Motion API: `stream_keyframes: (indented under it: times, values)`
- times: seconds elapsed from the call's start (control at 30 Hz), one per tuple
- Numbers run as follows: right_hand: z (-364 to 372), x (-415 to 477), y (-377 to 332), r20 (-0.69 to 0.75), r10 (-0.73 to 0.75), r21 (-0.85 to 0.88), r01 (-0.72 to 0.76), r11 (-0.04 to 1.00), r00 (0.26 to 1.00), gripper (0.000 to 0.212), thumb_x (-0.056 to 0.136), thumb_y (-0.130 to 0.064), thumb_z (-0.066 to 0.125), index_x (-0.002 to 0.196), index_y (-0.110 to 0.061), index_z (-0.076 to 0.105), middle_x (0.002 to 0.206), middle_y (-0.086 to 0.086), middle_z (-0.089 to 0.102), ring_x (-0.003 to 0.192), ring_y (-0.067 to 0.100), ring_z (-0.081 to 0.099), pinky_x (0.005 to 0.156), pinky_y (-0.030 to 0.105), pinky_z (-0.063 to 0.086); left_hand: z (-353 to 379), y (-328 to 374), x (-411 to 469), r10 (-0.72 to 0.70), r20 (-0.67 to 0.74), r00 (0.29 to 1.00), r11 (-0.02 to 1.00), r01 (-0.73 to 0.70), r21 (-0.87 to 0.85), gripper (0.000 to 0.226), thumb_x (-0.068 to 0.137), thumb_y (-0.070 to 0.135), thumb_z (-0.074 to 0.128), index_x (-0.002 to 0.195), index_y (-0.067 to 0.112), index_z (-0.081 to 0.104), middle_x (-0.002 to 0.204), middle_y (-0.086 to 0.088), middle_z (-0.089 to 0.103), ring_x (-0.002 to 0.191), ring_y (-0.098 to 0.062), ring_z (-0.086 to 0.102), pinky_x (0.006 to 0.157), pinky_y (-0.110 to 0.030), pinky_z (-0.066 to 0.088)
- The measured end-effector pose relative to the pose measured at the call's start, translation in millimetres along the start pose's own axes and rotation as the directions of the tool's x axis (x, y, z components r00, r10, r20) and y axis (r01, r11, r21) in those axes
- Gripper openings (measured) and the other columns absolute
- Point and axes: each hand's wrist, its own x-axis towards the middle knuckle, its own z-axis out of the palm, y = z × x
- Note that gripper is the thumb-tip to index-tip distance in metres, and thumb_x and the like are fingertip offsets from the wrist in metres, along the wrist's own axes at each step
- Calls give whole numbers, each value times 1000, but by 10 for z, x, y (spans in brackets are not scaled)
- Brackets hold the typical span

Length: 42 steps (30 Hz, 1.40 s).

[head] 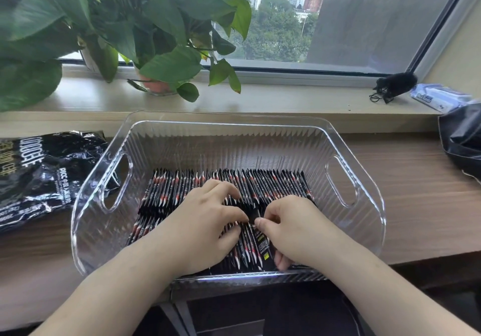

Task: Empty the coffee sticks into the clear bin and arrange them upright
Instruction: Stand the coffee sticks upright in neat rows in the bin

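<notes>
The clear ribbed bin point(109, 179) sits on the wooden desk in front of me. Several black coffee sticks point(281, 182) with red and white marks stand on edge in rows across its floor. Both hands are inside the bin at its near side. My left hand point(205, 221) lies over the sticks, its fingers curled down among them and touching their top edges. My right hand point(291, 229) pinches one black stick point(264, 244) between thumb and fingers, close to the left thumb. The black coffee bag point(39, 177) lies crumpled and flat to the left of the bin.
A leafy potted plant point(156, 86) stands on the window sill behind the bin. At the right are a black pouch point(460, 140), a white wipes pack point(437, 97) and a small black item point(393, 84). The desk's front edge runs just under the bin.
</notes>
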Motion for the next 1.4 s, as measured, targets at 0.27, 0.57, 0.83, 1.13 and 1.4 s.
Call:
stream_keyframes:
  times: [0.27,0.57,0.83,1.13,1.4]
  values:
    - [35,40,19,-81,-12,-81,5,997,997,18,92,-19,62,75,-12,59,48,3,63,40,14,66,52,25,57,-29,32,-9,-12,29,1000,1000,13,-10,42,90,44,39,119,37,68,133,8,45,131,-10,28,107,-33,32]
    - [12,52,13,-41,28,-68,-30,997,999,30,95,-42,65,82,-15,63,55,6,71,53,19,72,61,36,62,-31,32,-8,-18,34,999,1000,18,-9,40,89,40,41,119,37,67,133,9,44,130,-11,30,105,-36,35]
    - [-49,68,19,-4,62,-144,-62,988,998,28,89,-25,60,74,-2,68,56,7,64,49,21,63,64,38,63,-45,54,-7,-20,42,999,1000,20,2,41,89,39,41,121,37,66,135,7,44,133,-12,28,107,-37,33]
    - [-150,-26,18,126,24,-220,4,975,992,46,95,-40,64,57,-12,67,48,-3,60,49,10,57,62,29,50,-82,124,7,24,200,979,999,-31,33,46,97,42,37,141,54,40,152,6,18,141,-12,6,116,-38,13]
    - [-250,-256,146,-218,-238,-65,229,971,947,54,79,-58,72,128,-40,60,104,-21,65,93,-10,60,73,12,52,-88,149,21,18,246,969,999,-30,42,43,100,47,36,142,54,36,157,4,1,143,-10,-9,117,-35,-5]
